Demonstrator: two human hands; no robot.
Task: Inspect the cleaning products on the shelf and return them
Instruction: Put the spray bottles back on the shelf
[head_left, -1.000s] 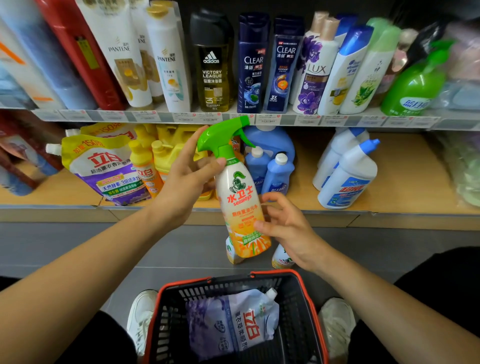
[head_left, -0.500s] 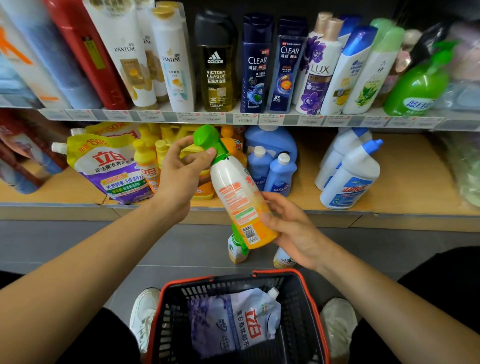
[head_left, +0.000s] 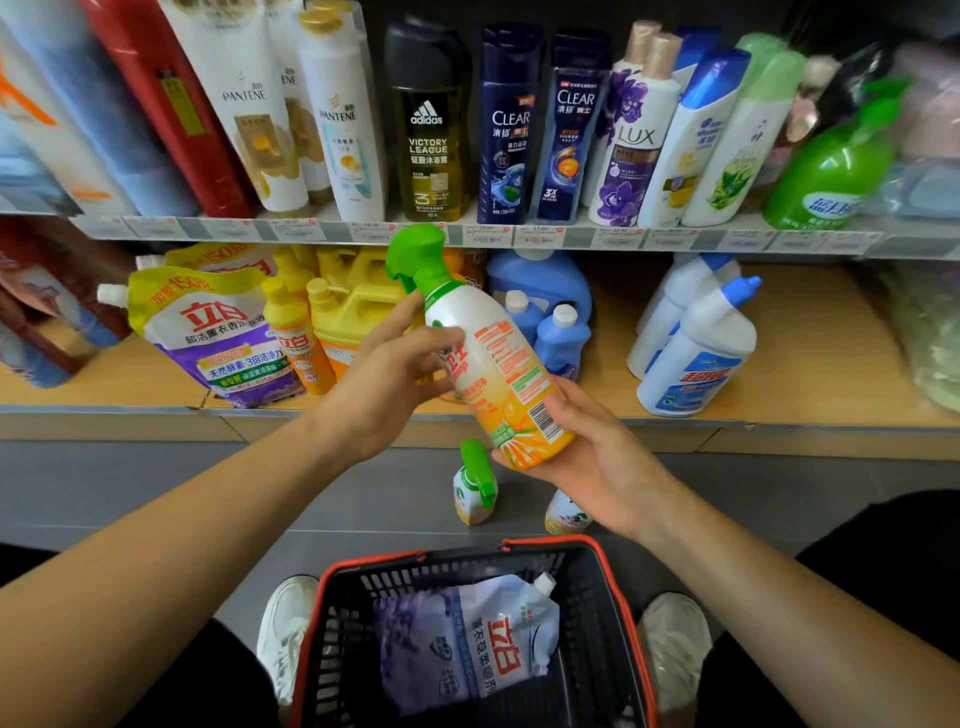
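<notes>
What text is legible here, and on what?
"PANTENE": white bottles
"adidas VICTORY LEAGUE": dark bottle
"CLEAR": navy bottles
"LUX": purple-flowered bottle
"150": yellow pouch
Price tags, spray bottle fine print: too small to read.

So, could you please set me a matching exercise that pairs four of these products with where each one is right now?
Things:
1. spray bottle
2. pale refill pouch
3. adidas bottle
4. bent-neck white bottle

Places:
A. upper shelf
B. basket
C. left hand and right hand
D. lower shelf

Pairs: 1-C, 2-B, 3-A, 4-D
</notes>
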